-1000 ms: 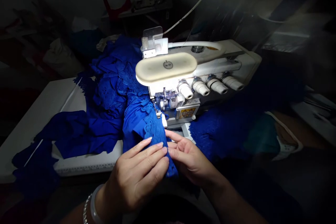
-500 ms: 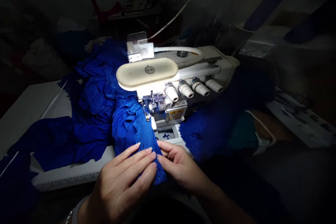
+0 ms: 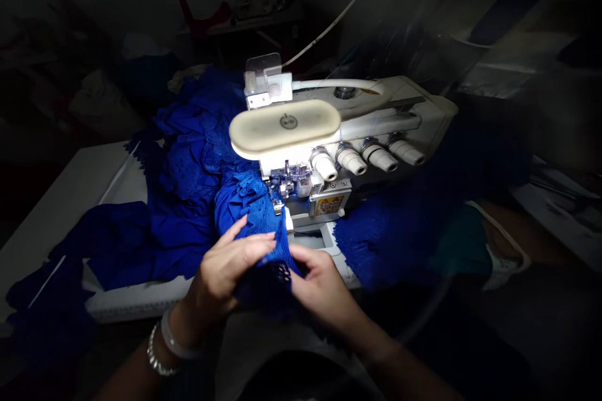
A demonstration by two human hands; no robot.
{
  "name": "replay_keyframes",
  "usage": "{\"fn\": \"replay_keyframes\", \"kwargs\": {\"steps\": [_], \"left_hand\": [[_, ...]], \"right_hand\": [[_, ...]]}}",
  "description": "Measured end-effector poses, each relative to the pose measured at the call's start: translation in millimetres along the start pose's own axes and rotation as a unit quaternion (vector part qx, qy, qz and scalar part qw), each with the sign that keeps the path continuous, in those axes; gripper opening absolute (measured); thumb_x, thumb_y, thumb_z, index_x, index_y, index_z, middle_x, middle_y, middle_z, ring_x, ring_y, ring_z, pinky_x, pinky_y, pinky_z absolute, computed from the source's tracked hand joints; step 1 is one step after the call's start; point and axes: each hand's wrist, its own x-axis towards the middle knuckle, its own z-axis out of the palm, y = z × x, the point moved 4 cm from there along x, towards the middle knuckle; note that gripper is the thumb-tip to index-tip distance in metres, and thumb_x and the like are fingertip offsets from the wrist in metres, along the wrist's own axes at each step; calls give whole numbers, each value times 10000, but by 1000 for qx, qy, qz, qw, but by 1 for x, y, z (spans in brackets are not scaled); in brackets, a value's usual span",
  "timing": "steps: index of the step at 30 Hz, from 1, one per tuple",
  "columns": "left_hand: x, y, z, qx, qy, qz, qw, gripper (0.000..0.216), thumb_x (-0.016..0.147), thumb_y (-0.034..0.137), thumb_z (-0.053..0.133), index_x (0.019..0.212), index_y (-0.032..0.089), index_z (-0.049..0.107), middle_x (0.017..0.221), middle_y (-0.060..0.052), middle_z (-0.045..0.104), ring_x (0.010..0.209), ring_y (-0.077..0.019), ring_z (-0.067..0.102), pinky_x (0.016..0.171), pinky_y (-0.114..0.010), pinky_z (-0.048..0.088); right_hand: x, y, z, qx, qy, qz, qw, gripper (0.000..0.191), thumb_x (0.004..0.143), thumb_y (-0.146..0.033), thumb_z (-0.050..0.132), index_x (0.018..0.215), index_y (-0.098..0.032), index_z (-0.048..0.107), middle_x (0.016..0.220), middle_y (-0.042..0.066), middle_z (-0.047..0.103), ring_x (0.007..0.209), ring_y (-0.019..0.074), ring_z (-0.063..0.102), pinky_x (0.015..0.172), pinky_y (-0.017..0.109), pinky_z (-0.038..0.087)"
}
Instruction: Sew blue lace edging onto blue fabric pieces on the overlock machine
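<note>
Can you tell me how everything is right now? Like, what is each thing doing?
Blue lace fabric, bunched in folds.
Left hand, pinching the fabric.
Right hand, holding the fabric.
Overlock sewing machine, brightly lit.
Clear plastic guard, standing upright on the machine.
White table, partly covered by the fabric.
</note>
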Motion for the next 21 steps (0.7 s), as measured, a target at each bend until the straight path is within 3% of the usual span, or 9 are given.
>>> {"fn": "replay_keyframes", "kwargs": {"steps": [4,7,10,12,14,15,17,19,21], "left_hand": [[11,-30,-13,-54,13,-66,996,196,900,190,547,1062,150,648,943,-50,761,877,-169,739,1105,-364,448],[15,-37,-18,-30,23,-95,995,149,866,218,609,976,135,667,865,-46,757,929,-208,733,1037,-328,510],[14,-24,-14,14,4,-56,998,195,898,197,565,1057,119,647,963,-74,756,972,-199,722,1089,-369,462],[12,-10,-7,47,-23,-24,998,242,920,184,524,1130,109,616,1059,-110,739,1045,-206,698,1115,-415,428],[9,-3,-2,61,-34,-22,997,263,925,199,518,1158,108,598,1107,-131,724,1121,-222,663,1105,-428,436],[8,-3,-1,56,-27,-32,998,261,923,210,525,1155,114,600,1109,-129,723,1122,-221,663,1101,-423,441],[7,-10,-3,31,-3,-61,998,242,924,223,530,1131,133,618,1099,-112,731,1071,-208,688,1108,-406,439],[7,-22,-6,3,16,-89,996,219,917,236,537,1082,147,651,1043,-82,749,997,-199,715,1109,-385,443],[7,-34,-10,-10,22,-115,993,207,897,249,555,1028,147,678,974,-61,762,1003,-214,715,1083,-362,475]], "right_hand": [[-9,-4,-5,-122,-64,-26,990,259,765,-420,763,670,-188,701,809,48,618,802,202,569,766,327,464],[7,3,-16,-46,9,-30,998,278,703,-449,807,698,-197,691,908,49,640,900,203,578,841,320,460],[22,21,-14,116,18,55,992,314,771,-487,729,781,-179,672,674,-12,581,598,105,539,566,222,446],[24,29,-7,182,-26,111,977,340,760,-481,738,882,-171,673,560,-66,492,396,45,371,381,176,287],[21,31,-2,217,-66,144,963,386,716,-460,779,960,-176,684,552,-78,497,357,27,314,360,163,265],[20,29,-1,220,-81,143,962,380,699,-447,796,953,-180,702,590,-60,544,393,40,383,404,175,350],[16,20,-5,151,-94,89,980,282,684,-421,822,830,-193,743,784,15,661,640,132,591,656,292,522],[11,4,-10,8,-112,-20,994,198,677,-390,843,712,-214,761,1055,66,679,987,254,608,927,424,474],[2,-10,-13,-122,-148,-116,975,146,670,-361,856,691,-242,776,1164,70,653,1155,308,526,1039,477,382]]}}
